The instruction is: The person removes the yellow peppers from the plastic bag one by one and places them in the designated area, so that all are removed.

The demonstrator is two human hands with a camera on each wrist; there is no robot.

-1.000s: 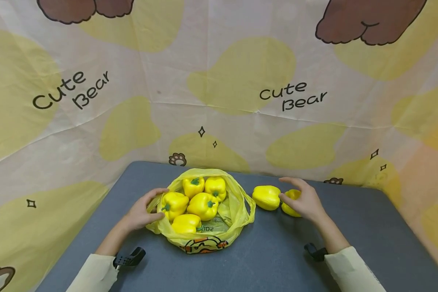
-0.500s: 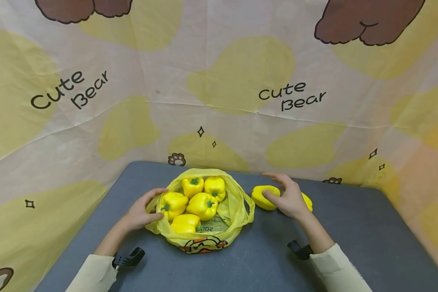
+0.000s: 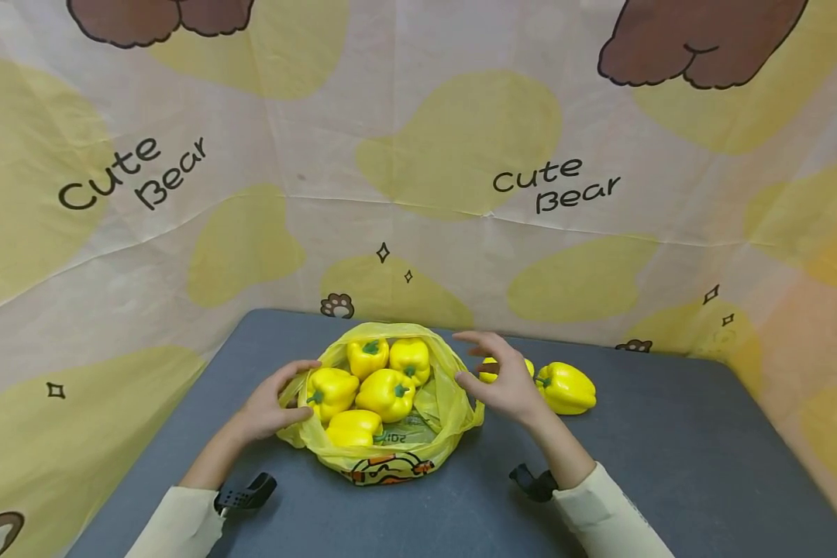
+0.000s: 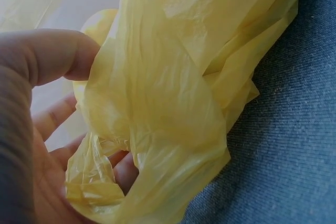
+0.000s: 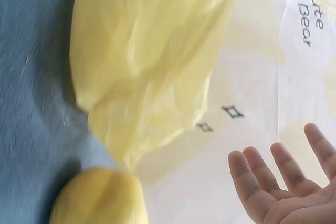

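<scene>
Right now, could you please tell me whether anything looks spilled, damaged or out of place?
Nothing visible looks spilled or damaged. Only two peppers stand out slightly: they lie on the table beside the bag, while five more sit inside it.

Backdrop cloth (image 3: 425, 116): black hand-drawn "Cute Bear" 2x in head view, 1 left lettering (image 3: 132, 172), 1 right lettering (image 3: 556, 184), each on 2 lines, slanting up. Right wrist view: "Cute Bear" 1x, turned sideways. Yellow bag (image 3: 445, 440): dark characters (image 3: 394, 438) inside, look mirrored, too small to read.
</scene>
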